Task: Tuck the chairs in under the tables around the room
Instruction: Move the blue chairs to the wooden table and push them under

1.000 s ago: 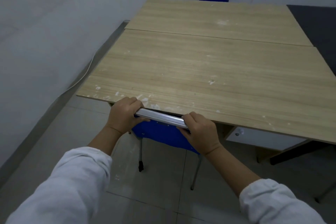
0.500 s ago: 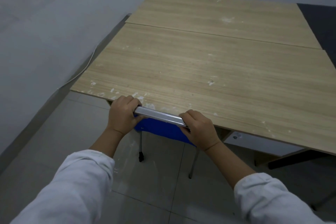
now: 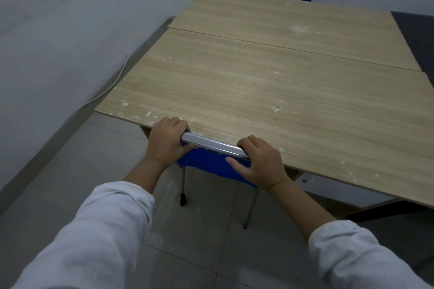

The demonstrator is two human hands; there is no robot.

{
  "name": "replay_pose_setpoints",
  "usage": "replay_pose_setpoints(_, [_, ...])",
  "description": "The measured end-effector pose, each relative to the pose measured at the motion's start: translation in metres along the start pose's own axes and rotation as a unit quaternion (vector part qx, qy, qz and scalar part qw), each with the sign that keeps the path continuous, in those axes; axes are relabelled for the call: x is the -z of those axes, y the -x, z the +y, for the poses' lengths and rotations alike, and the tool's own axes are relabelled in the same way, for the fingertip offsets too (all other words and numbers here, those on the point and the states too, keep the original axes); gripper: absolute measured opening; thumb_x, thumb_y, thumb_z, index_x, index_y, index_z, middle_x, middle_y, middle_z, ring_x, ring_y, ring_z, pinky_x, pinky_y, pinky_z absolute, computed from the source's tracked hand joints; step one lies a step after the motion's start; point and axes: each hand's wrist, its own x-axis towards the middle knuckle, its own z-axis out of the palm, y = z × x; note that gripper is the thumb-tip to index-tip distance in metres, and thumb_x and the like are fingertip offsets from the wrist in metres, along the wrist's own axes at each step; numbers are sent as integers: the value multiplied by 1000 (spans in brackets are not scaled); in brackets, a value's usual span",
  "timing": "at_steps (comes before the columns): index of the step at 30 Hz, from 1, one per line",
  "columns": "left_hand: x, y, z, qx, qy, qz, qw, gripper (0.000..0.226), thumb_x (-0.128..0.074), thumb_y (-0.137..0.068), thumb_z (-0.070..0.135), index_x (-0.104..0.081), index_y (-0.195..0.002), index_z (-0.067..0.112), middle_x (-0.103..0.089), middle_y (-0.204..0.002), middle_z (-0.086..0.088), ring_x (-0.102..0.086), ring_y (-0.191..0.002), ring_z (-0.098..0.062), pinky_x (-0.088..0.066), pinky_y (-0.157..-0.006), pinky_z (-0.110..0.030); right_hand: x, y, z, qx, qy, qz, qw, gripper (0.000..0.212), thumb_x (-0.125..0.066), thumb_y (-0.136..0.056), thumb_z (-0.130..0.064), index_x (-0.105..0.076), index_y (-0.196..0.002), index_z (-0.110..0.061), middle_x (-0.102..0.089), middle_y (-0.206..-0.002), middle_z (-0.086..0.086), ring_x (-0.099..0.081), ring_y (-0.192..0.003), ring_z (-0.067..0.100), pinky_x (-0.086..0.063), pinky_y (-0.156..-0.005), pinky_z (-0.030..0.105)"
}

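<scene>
Both hands hold the chrome top rail (image 3: 212, 145) of the blue chair (image 3: 209, 163): left hand (image 3: 168, 142) with fingers curled round it, right hand (image 3: 260, 162) with fingers hooked over it, thumb extended below. The spaced grip likely keeps the push square. The chair stands at the near edge of the table (image 3: 258, 91), seat hidden underneath.

light: dim, cool, flat | glare: bright glint on chair bar (image 3: 212, 146) | shadows: soft, dark beneath counter (image 3: 258, 91) | edges: wide-angle bowing | focus: slightly soft
</scene>
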Motion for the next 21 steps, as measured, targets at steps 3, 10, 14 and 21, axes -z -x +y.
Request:
replay_pose_setpoints(3, [4,0,-4,-17,18,-17,1000,40,-57,-72,54,-62,-79,15,-60,-74,-3,-54,-67,-25,-39,-58,-29,4,-10,-13,-82,-25,-67,994,52,-34,-87,-62,-61,-86,-18,-58,-76,-6,-48,-61,11,-36,-49,25])
replay_pose_setpoints(10, [38,-9,-38,-92,77,-150,981,52,-46,-88,62,-54,-121,22,-60,-111,2,-54,-99,-16,-43,-76,-27,-5,-69,-45,-132,-6,-99,986,43,-34,-101,-38,-42,-66,-15,-40,-59,-1,-42,-56,23,-29,-53,36])
replay_pose_setpoints(14, [68,-14,-101,-46,87,-139,985,45,-42,-94,54,-53,-124,23,-62,-116,2,-55,-104,-16,-45,-79,-30,-26,-128,-90,-147,-22,-68,987,39,-37,-101,-33,-43,-68,-13,-37,-58,-1,-36,-53,20,-24,-48,31])
replay_pose_setpoints(21, [134,-17,-263,54,11,-172,984,56,-46,-91,55,-43,-136,22,-56,-132,-3,-56,-114,-22,-47,-92,-38,-92,-245,-175,-139,-32,-74,987,35,-38,-100,-35,-52,-79,-11,-50,-69,4,-47,-63,23,-34,-58,32])
